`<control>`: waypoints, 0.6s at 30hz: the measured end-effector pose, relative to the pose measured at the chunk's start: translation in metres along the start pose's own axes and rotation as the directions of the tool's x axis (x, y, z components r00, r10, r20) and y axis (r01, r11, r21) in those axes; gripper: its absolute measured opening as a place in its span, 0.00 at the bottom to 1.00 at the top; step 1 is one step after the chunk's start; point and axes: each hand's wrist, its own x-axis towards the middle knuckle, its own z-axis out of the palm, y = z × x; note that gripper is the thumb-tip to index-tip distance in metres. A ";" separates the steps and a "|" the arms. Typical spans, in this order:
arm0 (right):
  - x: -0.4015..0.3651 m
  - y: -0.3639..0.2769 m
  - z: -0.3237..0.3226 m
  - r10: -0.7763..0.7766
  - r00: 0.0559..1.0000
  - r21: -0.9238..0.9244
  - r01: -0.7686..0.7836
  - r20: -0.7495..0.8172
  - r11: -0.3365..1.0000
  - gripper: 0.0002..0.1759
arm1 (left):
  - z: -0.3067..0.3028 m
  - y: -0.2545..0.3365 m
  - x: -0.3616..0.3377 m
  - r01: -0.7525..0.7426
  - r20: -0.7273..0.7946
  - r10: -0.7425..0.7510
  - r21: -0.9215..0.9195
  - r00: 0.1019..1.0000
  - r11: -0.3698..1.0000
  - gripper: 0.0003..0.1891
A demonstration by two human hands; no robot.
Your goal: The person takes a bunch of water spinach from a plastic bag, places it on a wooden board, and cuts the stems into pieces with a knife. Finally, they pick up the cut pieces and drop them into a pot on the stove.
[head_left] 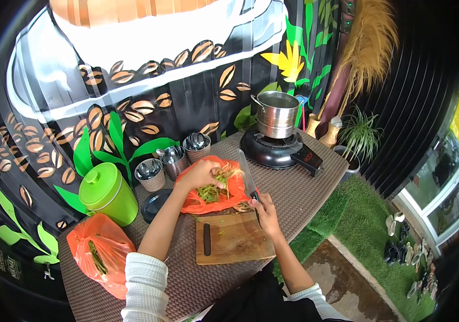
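White sleeve [144, 284], lowest in view, leads up the arm to the left hand [202, 174]. Its fingers are closed on a bunch of green vegetable strips [214, 189] lying in the open orange bag [224, 203], just beyond the wooden cutting board [235, 239]. Right hand [266, 210] is clenched on the handle of a knife [247, 176], with the blade pointing away over the bag. Handling the strips well, I judge, means keeping that edge turned from the left fingers and clear of the thin plastic. Farther out stand a green lidded bin [107, 193], a second orange bag [98, 252], steel cutlery cups [173, 161] and a pot [277, 112] on a stove [272, 151].
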 end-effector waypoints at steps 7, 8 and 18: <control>-0.024 0.008 -0.001 -0.073 0.995 0.039 0.076 -0.071 0.996 0.15 | 0.030 0.014 -0.003 0.053 -0.261 -0.130 -0.284 0.956 0.957 0.28; -0.027 0.010 -0.001 -0.075 0.995 0.038 0.078 -0.072 0.996 0.15 | 0.034 0.011 -0.004 0.061 -0.288 -0.179 -0.375 0.941 0.925 0.28; -0.049 -0.008 -0.012 -0.035 0.994 0.140 0.050 -0.102 0.989 0.14 | 0.026 0.069 -0.035 0.365 0.112 -0.381 -0.617 0.918 0.697 0.24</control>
